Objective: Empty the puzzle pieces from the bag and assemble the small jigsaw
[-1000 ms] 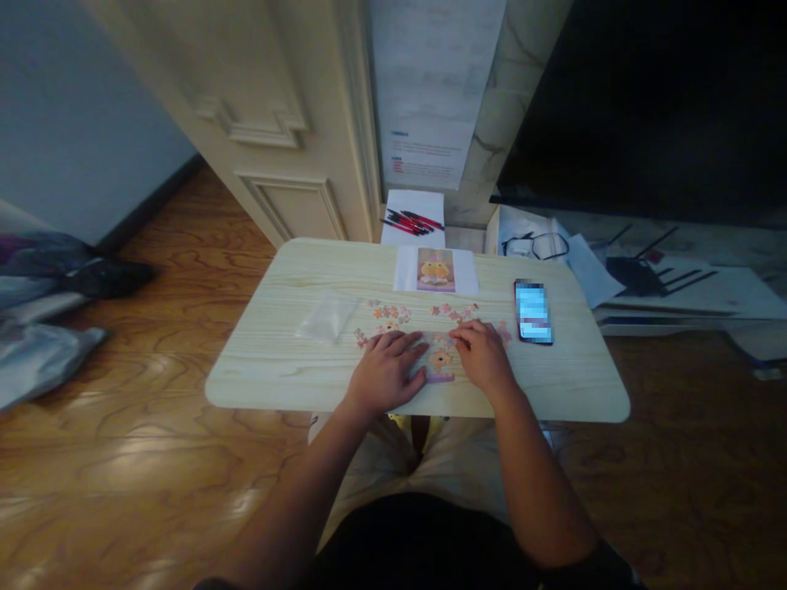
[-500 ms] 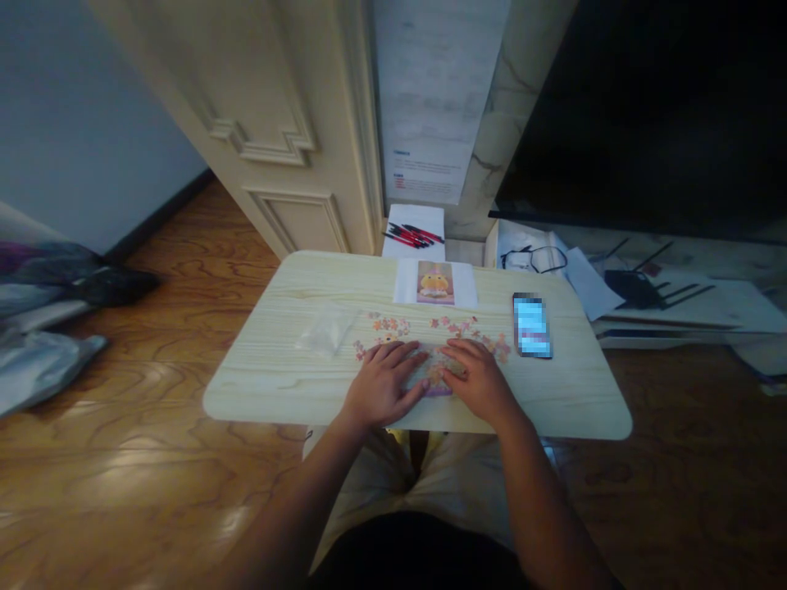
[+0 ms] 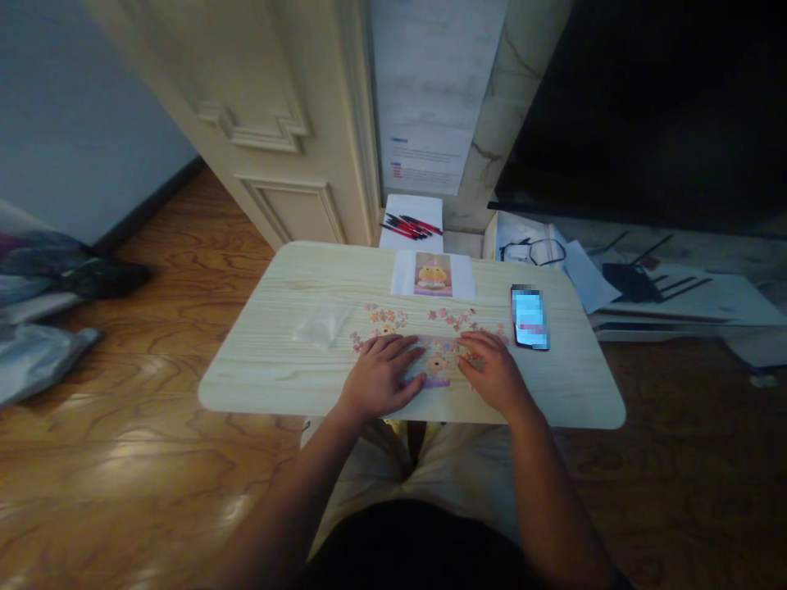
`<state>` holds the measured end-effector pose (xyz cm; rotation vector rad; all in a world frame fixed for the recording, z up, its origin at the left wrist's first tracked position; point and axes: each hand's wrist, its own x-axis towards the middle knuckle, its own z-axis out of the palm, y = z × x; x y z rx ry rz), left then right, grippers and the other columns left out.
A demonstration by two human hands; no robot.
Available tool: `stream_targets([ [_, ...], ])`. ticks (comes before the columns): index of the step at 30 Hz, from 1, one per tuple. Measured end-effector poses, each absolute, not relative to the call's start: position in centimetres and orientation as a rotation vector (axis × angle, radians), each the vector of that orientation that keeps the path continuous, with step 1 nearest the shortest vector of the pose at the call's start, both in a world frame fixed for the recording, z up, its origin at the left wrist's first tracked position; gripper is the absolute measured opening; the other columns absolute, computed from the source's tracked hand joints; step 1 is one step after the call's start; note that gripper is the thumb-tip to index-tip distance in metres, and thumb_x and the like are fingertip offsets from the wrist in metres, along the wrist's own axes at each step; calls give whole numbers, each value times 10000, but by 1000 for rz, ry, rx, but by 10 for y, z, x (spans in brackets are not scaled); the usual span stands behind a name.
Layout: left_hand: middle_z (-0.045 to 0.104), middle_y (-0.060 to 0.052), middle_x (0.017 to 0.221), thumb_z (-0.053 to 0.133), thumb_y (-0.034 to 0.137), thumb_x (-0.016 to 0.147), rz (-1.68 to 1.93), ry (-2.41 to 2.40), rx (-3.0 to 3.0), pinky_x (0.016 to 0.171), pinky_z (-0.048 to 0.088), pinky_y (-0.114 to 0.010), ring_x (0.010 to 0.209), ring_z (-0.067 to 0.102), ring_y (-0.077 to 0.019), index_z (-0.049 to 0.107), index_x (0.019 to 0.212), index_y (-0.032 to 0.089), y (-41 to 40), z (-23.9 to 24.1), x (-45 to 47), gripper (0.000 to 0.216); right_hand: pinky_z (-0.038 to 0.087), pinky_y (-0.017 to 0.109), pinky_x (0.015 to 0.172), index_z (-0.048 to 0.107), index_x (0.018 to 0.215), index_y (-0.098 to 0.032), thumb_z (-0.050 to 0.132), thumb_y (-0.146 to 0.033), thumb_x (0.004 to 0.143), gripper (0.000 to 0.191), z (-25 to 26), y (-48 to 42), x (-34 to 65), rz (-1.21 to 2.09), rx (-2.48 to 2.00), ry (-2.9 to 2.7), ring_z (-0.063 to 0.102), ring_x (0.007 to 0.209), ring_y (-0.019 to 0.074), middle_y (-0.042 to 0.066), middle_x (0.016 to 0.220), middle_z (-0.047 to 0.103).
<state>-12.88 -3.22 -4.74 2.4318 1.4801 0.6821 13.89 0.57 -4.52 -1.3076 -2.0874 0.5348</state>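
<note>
A partly joined jigsaw puzzle (image 3: 437, 365) with a yellow figure and a purple lower edge lies near the front of the small table. My left hand (image 3: 382, 375) rests flat at its left side, fingers spread and thumb by the purple edge. To its right is my right hand (image 3: 493, 375), fingers bent and parted from the thumb, over a few yellowish pieces (image 3: 470, 354); nothing shows clearly in its grasp. Loose puzzle pieces lie behind my left hand (image 3: 386, 315) and behind the right one (image 3: 452, 316). A printed picture (image 3: 434, 274) of the yellow figure lies beyond them.
The pale wooden table (image 3: 258, 360) has rounded corners. On it are a clear plastic bag (image 3: 325, 321) at left and a phone (image 3: 529, 318) at right. Red and black pens (image 3: 411, 227) lie on white paper behind. Further right stand a router (image 3: 630, 283) and a dark screen (image 3: 645, 106).
My right hand has moved right, away from the joined puzzle, uncovering more of it. My left hand stays in place on the puzzle's left side. The view has tilted slightly.
</note>
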Motion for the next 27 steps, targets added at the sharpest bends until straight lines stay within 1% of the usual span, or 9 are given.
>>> stream_targets([
  [6,602,-56,1475,624,483,920,673,1475,2447,1124,403,-549,1325,529,-331,668,1344,293,-31,-49,-129,466,457,492,1127,756,1143,-253,634,-195,901,277,-44,9,156,493,-1389,-2041,623,1216,256,74,1225,729],
  [10,618,-64,1454,627,486,913,705,1456,2459,1094,427,-555,1300,551,-335,674,1330,283,-31,-50,-129,466,484,487,1089,764,1104,-243,574,-189,921,269,-42,12,170,418,-1450,-1989,650,1157,257,79,1175,744],
  [13,663,-75,1386,616,446,920,724,1387,2484,1061,459,-529,1242,592,-315,703,1275,264,-33,-51,-131,408,509,483,1049,765,1060,-233,546,-186,925,262,-41,13,179,360,-1493,-1937,663,1114,263,82,1129,750],
  [16,712,-70,1290,600,402,927,757,1310,2494,1012,500,-493,1170,637,-284,720,1234,268,-37,-51,-131,356,517,487,1041,761,1048,-238,560,-194,921,242,-38,11,179,380,-1471,-1947,671,1091,265,79,1103,750],
  [19,718,-81,1276,609,423,920,786,1301,2478,995,517,-482,1164,648,-281,705,1275,271,-39,-48,-129,398,505,493,1065,754,1092,-258,627,-234,917,218,-33,3,162,468,-1369,-2061,656,1131,268,71,1140,741],
  [23,694,-92,1325,605,510,930,774,1296,2458,1013,503,-478,1188,641,-289,687,1307,257,-41,-41,-127,461,479,486,1116,731,1192,-292,706,-276,902,291,-28,-12,125,597,-1178,-2190,613,1230,265,61,1276,700],
  [25,692,-88,1327,589,515,948,789,1304,2440,1006,499,-471,1188,639,-282,684,1305,260,-42,-38,-128,449,476,482,1125,722,1219,-300,703,-256,905,318,-27,-16,106,650,-1114,-2216,599,1257,263,59,1309,685],
  [27,693,-85,1320,586,496,958,819,1332,2415,1004,495,-464,1186,639,-274,685,1297,264,-46,-35,-134,422,481,475,1116,719,1230,-293,662,-221,925,319,-26,-15,89,664,-1108,-2226,599,1248,260,62,1293,689],
])
